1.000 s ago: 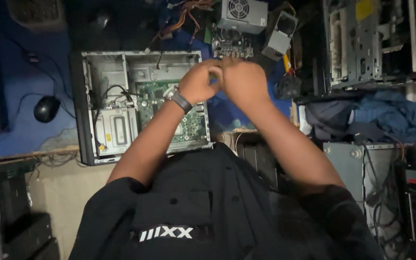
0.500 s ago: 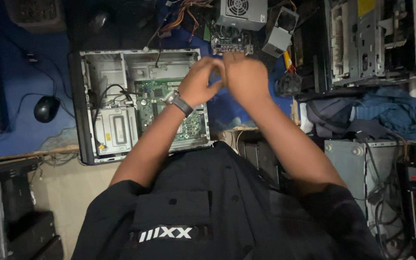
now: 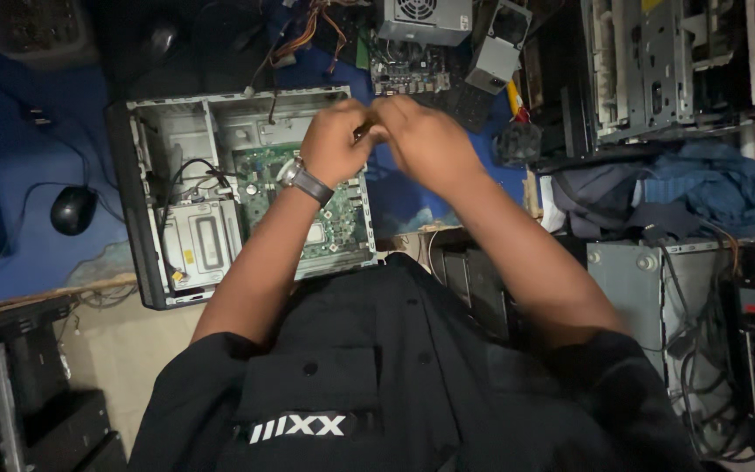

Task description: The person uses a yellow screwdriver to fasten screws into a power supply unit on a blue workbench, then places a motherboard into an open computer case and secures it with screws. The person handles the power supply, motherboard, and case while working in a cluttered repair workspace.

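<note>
An opened desktop computer case (image 3: 146, 218) lies flat on a blue table, its green motherboard (image 3: 264, 183) and metal drive cage (image 3: 198, 240) exposed. My left hand (image 3: 334, 140), with a wristwatch (image 3: 306, 182) on the wrist, hovers over the case's far right corner. My right hand (image 3: 425, 140) meets it fingertip to fingertip. Both pinch a small dark part (image 3: 364, 131) between them; its shape is too hidden to tell.
A black mouse (image 3: 73, 210) lies left of the case. A grey power supply (image 3: 421, 19), loose boards and cables sit beyond it. Metal chassis frames (image 3: 657, 70), blue cloth (image 3: 709, 188) and another case (image 3: 640, 288) crowd the right. Dark equipment stands at lower left.
Both hands stay joined over the case's corner, with only small finger shifts. The view has drifted slightly; nothing on the table moved.
</note>
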